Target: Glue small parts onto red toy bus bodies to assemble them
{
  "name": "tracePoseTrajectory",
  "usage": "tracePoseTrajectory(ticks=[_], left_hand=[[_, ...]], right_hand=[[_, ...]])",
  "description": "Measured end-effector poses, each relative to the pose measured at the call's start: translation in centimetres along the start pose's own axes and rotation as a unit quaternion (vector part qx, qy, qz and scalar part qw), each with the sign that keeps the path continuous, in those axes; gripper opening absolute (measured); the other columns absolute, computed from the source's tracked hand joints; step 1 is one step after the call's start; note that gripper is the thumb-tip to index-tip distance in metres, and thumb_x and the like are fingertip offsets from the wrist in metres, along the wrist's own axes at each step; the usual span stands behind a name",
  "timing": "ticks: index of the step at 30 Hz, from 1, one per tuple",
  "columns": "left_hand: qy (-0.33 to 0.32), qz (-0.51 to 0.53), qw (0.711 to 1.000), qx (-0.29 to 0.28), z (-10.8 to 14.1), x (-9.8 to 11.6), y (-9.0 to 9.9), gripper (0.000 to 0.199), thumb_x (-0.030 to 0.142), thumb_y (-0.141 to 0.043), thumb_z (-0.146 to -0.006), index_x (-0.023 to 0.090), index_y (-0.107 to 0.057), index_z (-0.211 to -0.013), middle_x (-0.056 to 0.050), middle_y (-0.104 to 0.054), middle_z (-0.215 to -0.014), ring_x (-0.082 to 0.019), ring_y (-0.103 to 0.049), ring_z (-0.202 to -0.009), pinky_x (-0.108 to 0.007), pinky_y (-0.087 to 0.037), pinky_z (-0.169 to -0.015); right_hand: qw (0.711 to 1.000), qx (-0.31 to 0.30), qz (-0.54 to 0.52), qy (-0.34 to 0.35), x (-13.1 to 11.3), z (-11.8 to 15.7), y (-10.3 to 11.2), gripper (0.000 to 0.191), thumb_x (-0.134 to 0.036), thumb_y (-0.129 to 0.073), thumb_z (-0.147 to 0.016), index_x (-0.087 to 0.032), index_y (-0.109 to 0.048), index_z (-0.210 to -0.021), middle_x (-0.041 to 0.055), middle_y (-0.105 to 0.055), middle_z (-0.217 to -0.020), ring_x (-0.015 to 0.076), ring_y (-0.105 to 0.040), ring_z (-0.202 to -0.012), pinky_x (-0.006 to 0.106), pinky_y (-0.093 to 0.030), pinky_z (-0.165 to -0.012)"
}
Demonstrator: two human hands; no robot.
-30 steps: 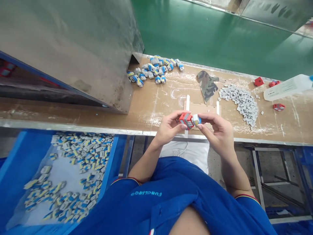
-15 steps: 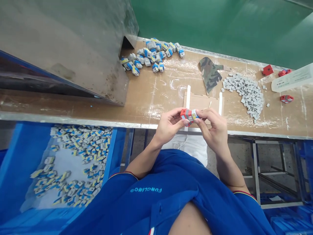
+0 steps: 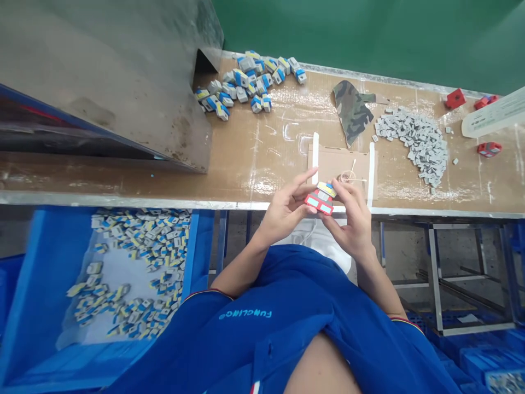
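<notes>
Close to the table's front edge, my left hand [image 3: 285, 210] pinches a small red toy vehicle part [image 3: 319, 203] with pale windows on its side. From the other side my right hand [image 3: 350, 216] grips the same toy between thumb and fingers. A white, yellow and blue block [image 3: 327, 189] sits against the red part, under my right fingertips. Whether the two pieces are joined cannot be seen. Beyond my hands lies a cardboard sheet [image 3: 328, 156] edged with white strips, with cotton swabs [image 3: 353, 179] on it.
White-blue-yellow blocks [image 3: 241, 78] lie heaped at the back left, beside a large metal box [image 3: 164, 82]. Right of a camouflage cloth piece [image 3: 353, 112] are small grey pieces [image 3: 426, 142], red toys [image 3: 489, 149] and a clear bottle [image 3: 496, 120]. A blue bin [image 3: 45, 273] holds more blocks.
Both hands have turned the toy, so its windowed red side now faces me. My fingers have shifted on it, and the cotton swabs on the cardboard show more clearly.
</notes>
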State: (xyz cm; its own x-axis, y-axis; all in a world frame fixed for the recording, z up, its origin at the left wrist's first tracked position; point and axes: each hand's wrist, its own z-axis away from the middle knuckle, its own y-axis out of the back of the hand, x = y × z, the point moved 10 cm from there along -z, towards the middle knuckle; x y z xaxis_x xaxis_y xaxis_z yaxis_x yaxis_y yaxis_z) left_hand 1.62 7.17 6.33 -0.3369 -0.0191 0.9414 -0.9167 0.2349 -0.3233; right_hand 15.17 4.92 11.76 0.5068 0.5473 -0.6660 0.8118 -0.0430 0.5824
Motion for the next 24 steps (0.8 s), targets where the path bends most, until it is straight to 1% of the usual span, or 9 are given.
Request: tracePoseTrajectory(ticks=[2,3,5,7,10,14,18,21,24], left_hand=[[-0.061,-0.043,0.997,-0.029,0.2,1.4,-0.2,0.063,0.05,-0.086,-0.084,0.025,-0.07,-0.139,-0.013,-0.072,-0.134,-0.026,-0.074,-0.117,-0.031,-0.063,-0.094],[-0.09,-0.065,0.993,-0.04,0.3,2.1,-0.4,0.061,0.05,-0.086,-0.084,0.026,-0.072,-0.138,-0.013,-0.07,-0.136,-0.026,-0.072,-0.12,-0.032,-0.063,-0.095],[-0.138,-0.11,0.983,-0.053,0.6,3.3,-0.7,0.06,0.049,-0.085,-0.085,0.027,-0.072,-0.139,-0.012,-0.07,-0.133,-0.024,-0.071,-0.117,-0.032,-0.063,-0.094],[-0.178,-0.149,0.971,-0.05,1.0,4.4,-1.0,0.059,0.049,-0.083,-0.087,0.028,-0.071,-0.14,-0.012,-0.071,-0.127,-0.023,-0.07,-0.111,-0.033,-0.062,-0.092],[-0.211,-0.197,0.957,-0.03,1.7,5.4,-1.5,0.054,0.053,-0.079,-0.089,0.027,-0.073,-0.137,-0.011,-0.073,-0.12,-0.023,-0.07,-0.104,-0.034,-0.061,-0.088],[-0.235,-0.239,0.942,0.015,2.8,6.0,-2.1,0.052,0.057,-0.072,-0.094,0.027,-0.072,-0.137,-0.01,-0.073,-0.117,-0.023,-0.07,-0.1,-0.036,-0.06,-0.086],[-0.234,-0.255,0.938,0.029,3.4,5.7,-2.7,0.047,0.051,-0.065,-0.1,0.026,-0.07,-0.139,-0.01,-0.072,-0.118,-0.022,-0.068,-0.101,-0.034,-0.059,-0.084],[-0.227,-0.246,0.941,0.038,3.5,5.2,-2.4,0.044,0.049,-0.065,-0.101,0.024,-0.071,-0.137,-0.01,-0.071,-0.117,-0.021,-0.067,-0.1,-0.033,-0.058,-0.082],[-0.214,-0.236,0.946,0.063,3.6,4.1,-1.3,0.048,0.057,-0.064,-0.099,0.025,-0.073,-0.133,-0.01,-0.072,-0.113,-0.021,-0.066,-0.096,-0.034,-0.057,-0.08]], right_hand=[[0.999,-0.003,-0.037,-0.011,-0.1,0.5,0.6,0.063,-0.03,-0.07,-0.096,-0.034,-0.049,-0.156,0.0126,-0.064,-0.136,0.0292,-0.068,-0.122,0.045,-0.068,-0.094],[0.998,-0.001,-0.056,-0.014,-0.2,0.8,0.9,0.062,-0.029,-0.071,-0.096,-0.035,-0.05,-0.154,0.0124,-0.065,-0.137,0.0295,-0.068,-0.124,0.046,-0.067,-0.096],[0.996,0.008,-0.093,-0.016,-0.5,1.2,1.3,0.062,-0.028,-0.072,-0.096,-0.037,-0.051,-0.153,0.0115,-0.064,-0.139,0.0299,-0.066,-0.128,0.048,-0.065,-0.102],[0.993,0.011,-0.115,-0.019,-0.7,1.6,1.3,0.06,-0.029,-0.072,-0.096,-0.038,-0.051,-0.152,0.0111,-0.063,-0.14,0.0307,-0.064,-0.131,0.051,-0.063,-0.105],[0.992,0.029,-0.122,-0.033,-0.7,2.2,1.1,0.054,-0.039,-0.067,-0.099,-0.038,-0.052,-0.151,0.0117,-0.06,-0.133,0.0315,-0.064,-0.125,0.052,-0.066,-0.097],[0.99,0.072,-0.111,-0.039,-0.9,3.0,1.2,0.05,-0.051,-0.056,-0.103,-0.037,-0.052,-0.151,0.0112,-0.058,-0.119,0.0291,-0.065,-0.107,0.047,-0.067,-0.079],[0.99,0.104,-0.09,-0.023,-1.4,3.4,1.5,0.049,-0.05,-0.056,-0.104,-0.036,-0.054,-0.151,0.0097,-0.058,-0.112,0.0252,-0.062,-0.092,0.042,-0.064,-0.07],[0.991,0.099,-0.088,-0.026,-1.2,3.4,1.1,0.05,-0.046,-0.059,-0.103,-0.036,-0.053,-0.151,0.008,-0.057,-0.108,0.0231,-0.061,-0.086,0.041,-0.063,-0.069],[0.992,0.084,-0.093,-0.026,-1.1,3.2,0.5,0.051,-0.046,-0.058,-0.103,-0.037,-0.051,-0.153,0.0075,-0.057,-0.108,0.0226,-0.061,-0.087,0.042,-0.064,-0.073]])
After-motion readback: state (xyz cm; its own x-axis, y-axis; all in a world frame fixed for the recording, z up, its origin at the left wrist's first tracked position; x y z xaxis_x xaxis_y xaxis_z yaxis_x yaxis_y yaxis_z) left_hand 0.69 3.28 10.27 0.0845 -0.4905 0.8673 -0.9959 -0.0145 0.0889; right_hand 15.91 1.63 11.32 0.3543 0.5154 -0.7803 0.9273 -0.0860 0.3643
